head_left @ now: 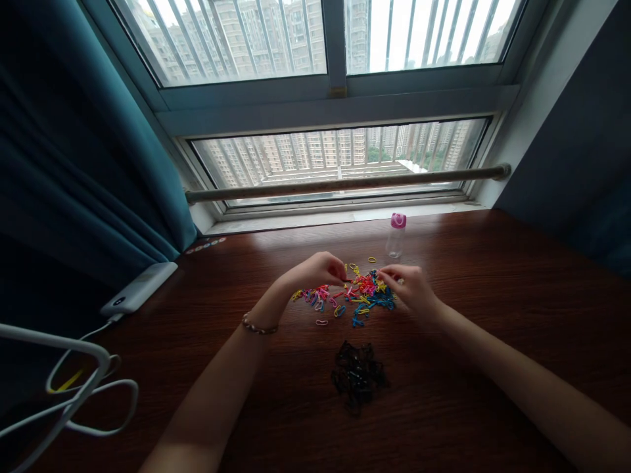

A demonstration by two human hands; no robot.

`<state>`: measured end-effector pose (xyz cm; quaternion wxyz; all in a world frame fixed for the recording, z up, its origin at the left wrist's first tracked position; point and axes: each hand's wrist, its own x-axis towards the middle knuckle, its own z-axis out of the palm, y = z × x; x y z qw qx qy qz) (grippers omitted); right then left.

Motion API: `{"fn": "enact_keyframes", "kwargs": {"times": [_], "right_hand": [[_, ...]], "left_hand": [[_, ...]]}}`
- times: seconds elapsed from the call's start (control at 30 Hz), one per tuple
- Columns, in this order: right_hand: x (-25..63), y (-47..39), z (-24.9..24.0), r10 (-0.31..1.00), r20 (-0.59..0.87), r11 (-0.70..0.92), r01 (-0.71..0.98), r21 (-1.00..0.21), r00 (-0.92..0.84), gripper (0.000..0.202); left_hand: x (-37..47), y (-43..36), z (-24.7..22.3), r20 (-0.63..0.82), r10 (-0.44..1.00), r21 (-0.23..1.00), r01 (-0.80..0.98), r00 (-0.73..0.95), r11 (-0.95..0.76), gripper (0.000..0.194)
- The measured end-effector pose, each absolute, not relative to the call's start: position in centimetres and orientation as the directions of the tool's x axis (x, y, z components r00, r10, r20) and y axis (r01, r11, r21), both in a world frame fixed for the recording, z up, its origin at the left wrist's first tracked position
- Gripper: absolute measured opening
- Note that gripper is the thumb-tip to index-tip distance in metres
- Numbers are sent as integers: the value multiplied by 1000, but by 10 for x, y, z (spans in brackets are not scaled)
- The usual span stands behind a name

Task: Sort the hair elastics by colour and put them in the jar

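Black bands (359,374) are grouped at 6 o'clock; coloured bands (382,299), centre, are unsorted. Left hand (321,268), 10 o'clock, and right hand (413,286), 2 o'clock: fingertips together, contents indeterminable.

A high-rise home room, with a blue curtain (148,177) at left, a dark wooden surface (458,263) beneath a barred window (340,154) and apartment towers (276,33) rising on the far side of the glass.
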<state>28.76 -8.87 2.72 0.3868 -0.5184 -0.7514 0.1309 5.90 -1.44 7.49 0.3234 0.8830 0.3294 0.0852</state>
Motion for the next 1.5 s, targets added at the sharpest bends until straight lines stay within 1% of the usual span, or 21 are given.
{"fn": "enact_keyframes", "kwargs": {"times": [0.07, 0.13, 0.23, 0.27, 0.33, 0.43, 0.5, 0.6, 0.67, 0.73, 0.77, 0.83, 0.9, 0.97, 1.07, 1.23, 1.33, 1.4, 1.5], "right_hand": [[297, -66, 30, 921, 366, 336, 742, -580, -130, 17], [299, -47, 29, 951, 284, 264, 802, -535, -123, 16], [293, -30, 21, 987, 106, 157, 844, -513, -119, 18], [291, -27, 18, 991, 67, 136, 846, -515, -118, 18], [289, -23, 12, 992, 42, 125, 840, -528, -121, 15], [292, -21, 7, 988, 46, 146, 804, -576, -146, 13], [297, -20, 6, 985, 34, 155, 774, -614, -170, 14], [303, -20, 7, 982, -35, 95, 651, -753, -183, 17], [305, -21, 9, 977, -89, 28, 525, -850, -195, 20], [304, -23, 12, 970, -111, -4, 446, -895, -215, 20], [304, -24, 13, 968, -110, -2, 428, -904, -227, 20], [303, -26, 16, 962, -101, 11, 404, -915, -254, 19], [303, -27, 19, 956, -93, 20, 378, -926, -279, 21], [304, -28, 22, 953, -90, 23, 365, -931, -291, 21], [307, -29, 27, 959, -81, 33, 389, -921, -273, 21], [309, -32, 34, 969, -100, 2, 409, -912, -227, 24], [312, -33, 35, 976, -76, 26, 456, -890, -203, 20], [314, -33, 35, 984, -33, 67, 542, -838, -173, 17], [315, -34, 33, 988, 36, 133, 711, -690, -150, 13]], "left_hand": [[64, -35, 85, -157, 490, 609, 475, 858, -636, 10], [74, -56, 86, -242, 366, 584, 436, 899, -685, 7], [91, -83, 78, -367, 200, 533, 382, 908, -755, 12], [95, -89, 75, -397, 164, 531, 372, 903, -761, 12], [99, -94, 72, -387, 140, 524, 343, 911, -780, 12], [95, -87, 73, -346, 196, 496, 356, 918, -792, 9], [92, -76, 73, -331, 296, 464, 428, 896, -775, 11], [90, -56, 65, -254, 476, 389, 540, 842, -747, 10], [93, -45, 55, -128, 582, 361, 584, 803, -727, 11], [97, -35, 41, 43, 682, 388, 617, 730, -685, 14], [99, -31, 34, 132, 708, 406, 614, 694, -677, 16], [102, -24, 19, 300, 687, 433, 547, 662, -716, 19], [104, -18, 6, 391, 609, 436, 444, 690, -783, 26], [103, -15, -4, 404, 567, 429, 398, 718, -811, 30], [101, -12, -10, 381, 555, 424, 393, 740, -816, 30], [98, -13, -7, 357, 570, 422, 416, 740, -805, 22], [98, -13, -5, 351, 578, 410, 435, 737, -802, 17], [99, -14, -5, 348, 584, 387, 455, 733, -802, 15], [100, -14, -7, 351, 591, 349, 484, 726, -802, 12]]}}
